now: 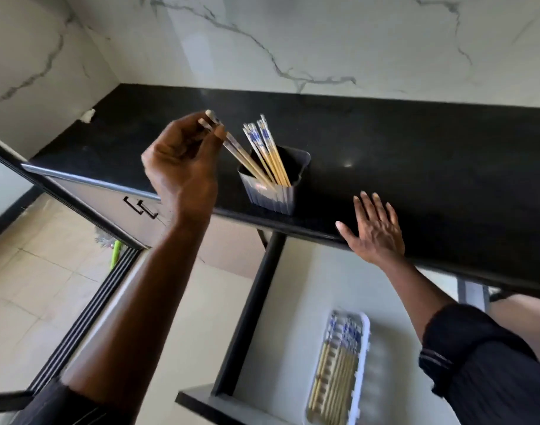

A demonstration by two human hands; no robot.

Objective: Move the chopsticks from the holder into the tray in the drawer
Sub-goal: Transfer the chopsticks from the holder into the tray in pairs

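Note:
A clear ribbed plastic holder (271,196) stands near the front edge of the black countertop (415,154). Several yellow chopsticks with blue-and-white tops (267,148) lean in it. My left hand (182,161) pinches the top ends of two chopsticks (241,154) whose tips are still inside the holder. My right hand (374,228) rests flat, fingers spread, on the counter edge to the right of the holder. Below, in the open drawer (281,302), a white slotted tray (362,372) holds several chopsticks (336,372) lying side by side.
A marble-patterned wall (293,41) backs the counter. Cabinet doors with black handles (140,207) sit at the left below the counter. The drawer's black front (201,400) and side rail (250,308) project toward me. Tiled floor (32,271) lies at the left.

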